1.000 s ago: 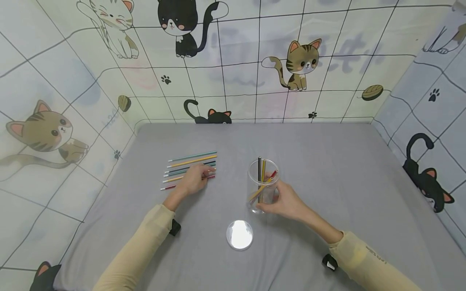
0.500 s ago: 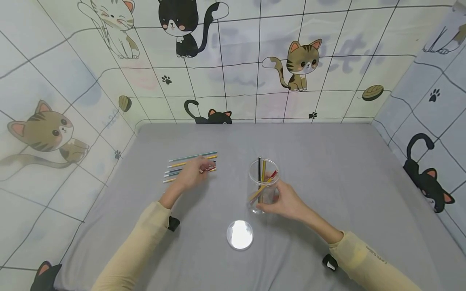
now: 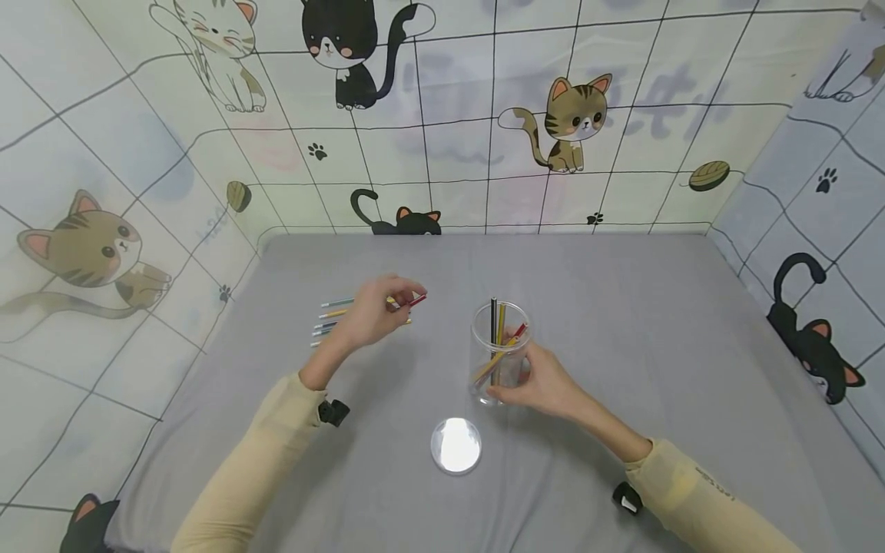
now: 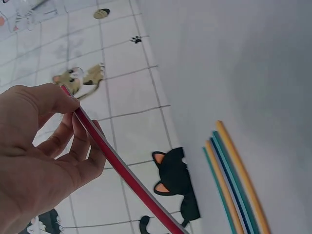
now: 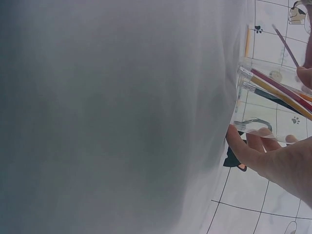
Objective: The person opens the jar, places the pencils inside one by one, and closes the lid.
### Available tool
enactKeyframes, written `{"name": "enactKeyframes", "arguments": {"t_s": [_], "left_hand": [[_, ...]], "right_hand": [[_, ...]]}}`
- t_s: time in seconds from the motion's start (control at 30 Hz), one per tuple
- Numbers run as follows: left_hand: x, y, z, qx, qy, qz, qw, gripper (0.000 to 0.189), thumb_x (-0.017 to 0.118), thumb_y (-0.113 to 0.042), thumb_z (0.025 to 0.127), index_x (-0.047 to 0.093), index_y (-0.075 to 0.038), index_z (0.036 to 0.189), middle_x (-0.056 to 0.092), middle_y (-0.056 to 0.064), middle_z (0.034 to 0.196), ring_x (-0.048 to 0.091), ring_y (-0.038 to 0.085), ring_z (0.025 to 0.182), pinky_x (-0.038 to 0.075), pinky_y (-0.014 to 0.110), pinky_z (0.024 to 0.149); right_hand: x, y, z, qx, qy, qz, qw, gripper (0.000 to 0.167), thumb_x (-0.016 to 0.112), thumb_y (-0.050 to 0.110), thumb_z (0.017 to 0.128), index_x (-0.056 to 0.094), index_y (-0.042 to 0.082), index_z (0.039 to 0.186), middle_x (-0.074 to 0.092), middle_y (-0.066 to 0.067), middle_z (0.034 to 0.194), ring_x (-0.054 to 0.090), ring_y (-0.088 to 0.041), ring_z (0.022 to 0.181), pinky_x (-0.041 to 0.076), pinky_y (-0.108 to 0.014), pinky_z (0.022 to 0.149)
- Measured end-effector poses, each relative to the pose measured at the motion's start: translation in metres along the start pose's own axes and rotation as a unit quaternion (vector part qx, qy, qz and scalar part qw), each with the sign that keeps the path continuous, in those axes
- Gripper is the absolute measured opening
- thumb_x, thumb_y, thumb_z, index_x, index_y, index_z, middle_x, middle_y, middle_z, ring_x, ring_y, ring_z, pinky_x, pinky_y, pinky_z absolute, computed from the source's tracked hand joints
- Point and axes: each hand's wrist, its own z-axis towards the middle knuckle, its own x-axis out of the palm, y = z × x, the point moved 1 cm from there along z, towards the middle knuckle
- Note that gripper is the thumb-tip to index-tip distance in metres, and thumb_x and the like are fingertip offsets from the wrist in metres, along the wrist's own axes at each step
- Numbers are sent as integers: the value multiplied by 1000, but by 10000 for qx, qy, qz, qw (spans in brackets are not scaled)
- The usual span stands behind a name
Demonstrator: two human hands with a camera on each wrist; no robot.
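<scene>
My left hand (image 3: 373, 311) is raised above the row of pencils, pinching a red pencil (image 4: 124, 170) between thumb and fingers near one end. Below it several teal, yellow and dark pencils (image 4: 240, 183) lie side by side on the cloth, partly hidden by the hand in the head view. My right hand (image 3: 542, 384) holds a clear cylindrical jar (image 3: 477, 362) upright, thumb and fingers around its lower right side. Inside the jar stand several pencils, among them a black pencil (image 3: 493, 326) and a red pencil (image 5: 275, 84), some leaning.
A round, shiny disc (image 3: 456, 445), perhaps a lid, lies on the grey cloth (image 3: 608, 292) in front of the jar. Cloth walls (image 3: 456, 153) printed with cats and grid lines stand at the back and both sides.
The left hand has picked up the red pencil from the near end of the row and lifted it up and rightward. The right hand and jar have stayed in place.
</scene>
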Motion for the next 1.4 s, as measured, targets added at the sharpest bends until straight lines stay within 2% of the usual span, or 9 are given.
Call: {"name": "enactKeyframes", "arguments": {"t_s": [0.13, 0.37, 0.57, 0.73, 0.97, 1.4], "left_hand": [[-3, -18, 7, 213, -70, -140, 9997, 36, 57, 15, 81, 72, -3, 109, 63, 8, 90, 61, 20, 82, 55, 32, 70], [-8, -45, 18, 524, 5, -163, 9985, 35, 59, 13, 83, 72, -4, 111, 64, 8, 93, 59, 18, 83, 55, 30, 68], [-11, -65, 25, 828, 15, -198, 9964, 35, 61, 13, 83, 72, -5, 111, 63, 5, 91, 58, 16, 84, 55, 29, 69], [-14, -81, 28, 1062, 87, -412, 9935, 35, 62, 12, 84, 71, -5, 113, 64, 2, 92, 58, 14, 85, 56, 28, 70], [-18, -113, 32, 1744, 144, -698, 9821, 35, 63, 12, 83, 71, -4, 113, 63, 0, 89, 57, 11, 85, 55, 28, 71], [-14, -168, 46, 2677, 280, -1217, 9554, 32, 61, 13, 84, 70, 1, 112, 60, 4, 89, 56, 10, 87, 55, 26, 72]], "right_hand": [[-1, 0, 0, 37, -9, -35, 10000, 65, 88, 16, 71, 55, 9, 126, 67, -4, 115, 60, -22, 98, 55, -30, 67], [-2, 1, 0, 37, 37, -4, 10000, 65, 88, 17, 71, 55, 9, 127, 66, -4, 117, 59, -22, 100, 55, -32, 70], [-1, 0, 0, 32, 50, -34, 10000, 66, 88, 17, 71, 54, 11, 127, 66, -4, 116, 60, -22, 99, 55, -32, 70], [-1, -1, 0, 13, 42, -68, 10000, 66, 88, 18, 71, 54, 11, 127, 66, -3, 117, 59, -22, 98, 54, -32, 69], [-1, -1, 1, -85, 0, -26, 10000, 67, 88, 17, 71, 54, 10, 128, 66, -3, 116, 59, -23, 99, 54, -30, 66], [-2, 1, 0, 93, 150, 262, 9995, 62, 88, 16, 73, 55, 15, 126, 66, -2, 114, 60, -23, 97, 56, -37, 71]]}}
